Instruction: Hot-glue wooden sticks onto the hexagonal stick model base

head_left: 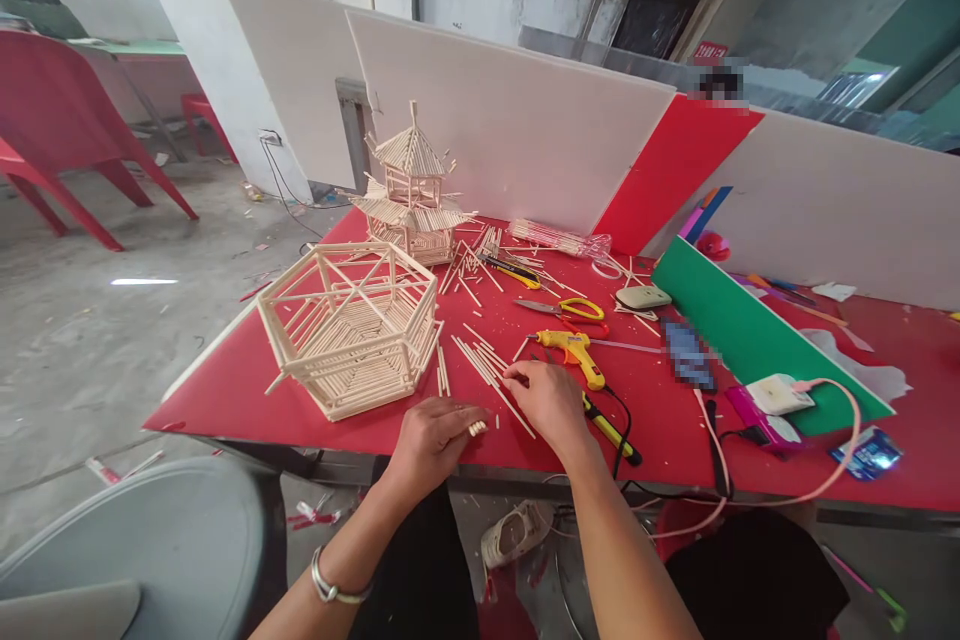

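Observation:
My left hand [435,438] rests near the front edge of the red table [225,390], fingers curled round a small bundle of wooden sticks whose ends show at the fingertips. My right hand [546,398] lies just right of it, fingertips pinching at the loose sticks [480,360] scattered on the table. A hexagonal stick frame [351,325] stands to the left of both hands. Behind it rises a stick pagoda [412,190].
A yellow glue gun [574,350] lies right of my right hand, its black cord running off the front edge. Yellow-handled scissors [566,308], a bag of sticks [559,240], a green board [757,340] and a white charger with pink cable [780,395] sit further right. White panels stand behind.

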`<state>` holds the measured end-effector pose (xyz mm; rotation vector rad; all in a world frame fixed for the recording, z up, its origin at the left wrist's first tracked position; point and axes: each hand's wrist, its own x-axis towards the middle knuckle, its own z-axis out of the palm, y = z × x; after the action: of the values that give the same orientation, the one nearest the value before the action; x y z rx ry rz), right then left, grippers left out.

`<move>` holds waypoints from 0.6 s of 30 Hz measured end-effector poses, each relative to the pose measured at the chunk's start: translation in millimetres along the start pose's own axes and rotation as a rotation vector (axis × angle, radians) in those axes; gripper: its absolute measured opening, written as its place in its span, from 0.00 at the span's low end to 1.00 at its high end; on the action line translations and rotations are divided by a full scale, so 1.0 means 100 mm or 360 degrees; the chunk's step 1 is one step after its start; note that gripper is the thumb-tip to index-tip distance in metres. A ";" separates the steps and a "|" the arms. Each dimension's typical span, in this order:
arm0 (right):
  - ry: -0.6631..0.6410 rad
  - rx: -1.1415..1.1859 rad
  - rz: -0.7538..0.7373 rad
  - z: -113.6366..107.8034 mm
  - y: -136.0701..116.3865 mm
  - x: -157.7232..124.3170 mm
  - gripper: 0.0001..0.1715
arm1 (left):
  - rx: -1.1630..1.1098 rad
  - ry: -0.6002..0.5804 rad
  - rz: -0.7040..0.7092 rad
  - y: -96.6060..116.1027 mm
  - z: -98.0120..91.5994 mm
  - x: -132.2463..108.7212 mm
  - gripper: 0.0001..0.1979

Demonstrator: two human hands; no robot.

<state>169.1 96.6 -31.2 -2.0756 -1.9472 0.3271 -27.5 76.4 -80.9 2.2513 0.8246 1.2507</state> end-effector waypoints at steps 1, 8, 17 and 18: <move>-0.0001 0.0006 0.0005 0.01 0.00 -0.02 0.09 | -0.0004 0.0023 0.0010 0.01 0.00 0.00 0.14; -0.0036 0.0149 -0.0051 0.07 -0.08 -0.16 0.08 | -0.0138 0.0003 0.0065 0.00 0.02 -0.05 0.17; -0.0114 0.0240 -0.0371 0.25 -0.53 0.24 0.17 | -0.0172 -0.0021 -0.0089 0.09 -0.02 0.03 0.07; -0.0107 0.0218 -0.0374 0.26 -0.56 0.27 0.16 | -0.0162 -0.0025 -0.0087 0.08 -0.01 0.03 0.07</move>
<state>109.4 127.6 -35.5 -1.7515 -2.1167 0.4695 -25.2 72.5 -73.3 2.1409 0.7933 1.2208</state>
